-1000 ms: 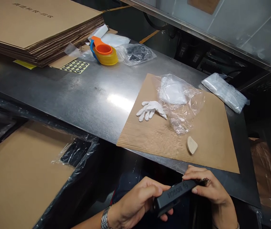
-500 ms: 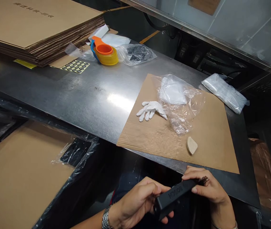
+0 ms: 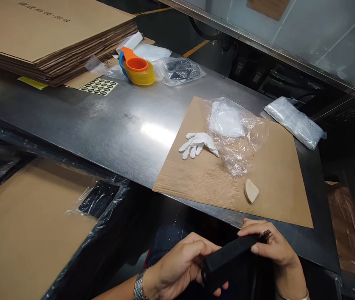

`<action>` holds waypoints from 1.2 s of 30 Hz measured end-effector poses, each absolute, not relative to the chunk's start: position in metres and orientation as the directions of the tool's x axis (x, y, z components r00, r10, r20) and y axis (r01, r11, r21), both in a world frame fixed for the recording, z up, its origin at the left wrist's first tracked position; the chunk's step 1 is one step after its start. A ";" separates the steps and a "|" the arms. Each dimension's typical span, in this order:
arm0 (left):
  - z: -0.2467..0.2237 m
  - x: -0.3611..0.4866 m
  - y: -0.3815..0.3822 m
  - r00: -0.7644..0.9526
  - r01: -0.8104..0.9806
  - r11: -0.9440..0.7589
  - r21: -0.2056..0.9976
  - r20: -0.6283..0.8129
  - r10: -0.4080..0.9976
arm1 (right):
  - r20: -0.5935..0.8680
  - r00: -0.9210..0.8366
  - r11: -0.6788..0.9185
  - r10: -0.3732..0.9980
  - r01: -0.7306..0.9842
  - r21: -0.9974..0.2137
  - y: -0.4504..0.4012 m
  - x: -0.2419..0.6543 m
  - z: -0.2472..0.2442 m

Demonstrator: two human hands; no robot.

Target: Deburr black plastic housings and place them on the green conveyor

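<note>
A long black object [image 3: 229, 260] is held in front of the table's near edge, between my two hands. My left hand [image 3: 185, 262] grips its lower left end, thumb on top and fingertips showing underneath. The fingers of my right hand [image 3: 272, 241] close round its upper right end, where a small brownish metal-like part sticks out. Beyond my hands, a beige wedge-shaped block [image 3: 251, 191] lies on a flat cardboard sheet [image 3: 196, 183]. A white glove [image 3: 198, 144] and a clear plastic bag [image 3: 236, 146] with something white inside rest on the same sheet.
A cardboard stack [image 3: 80, 46] fills the back left of the metal table [image 3: 111, 129]. Near it are a tape dispenser [image 3: 138, 71], a sticker sheet [image 3: 99, 86] and a bagged black item [image 3: 180, 70]. A wrapped packet [image 3: 294, 121] lies back right; a plastic-lined box [image 3: 40, 233] stands lower left.
The black object has turned slightly in my hands, and the lettering seen on its side before no longer shows. Both hands keep nearly the same place.
</note>
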State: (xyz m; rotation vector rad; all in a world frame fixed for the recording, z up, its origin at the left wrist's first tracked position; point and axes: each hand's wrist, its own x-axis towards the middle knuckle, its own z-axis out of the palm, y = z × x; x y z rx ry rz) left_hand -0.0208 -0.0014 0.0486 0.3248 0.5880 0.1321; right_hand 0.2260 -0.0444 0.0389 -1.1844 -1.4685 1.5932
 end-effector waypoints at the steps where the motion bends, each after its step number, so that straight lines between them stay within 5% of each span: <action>1: 0.049 -0.021 -0.001 0.826 -0.033 0.940 0.340 -0.520 0.218 | -0.180 -0.376 -0.151 0.909 0.107 -0.983 -0.044 0.226 0.038; 14: 0.045 -0.021 -0.004 0.837 -0.025 0.946 0.324 -0.511 0.197 | -0.164 -0.380 -0.142 0.910 0.084 -0.986 -0.044 0.226 0.036; 25: 0.042 -0.013 -0.003 0.747 0.083 0.898 0.433 -0.623 0.231 | -0.179 -0.435 -0.102 0.882 0.196 -0.975 -0.043 0.221 0.050; 36: 0.046 -0.027 0.003 0.959 -0.029 0.930 0.367 -0.251 0.129 | -0.110 -0.369 -0.076 0.923 0.108 -0.991 -0.043 0.238 0.047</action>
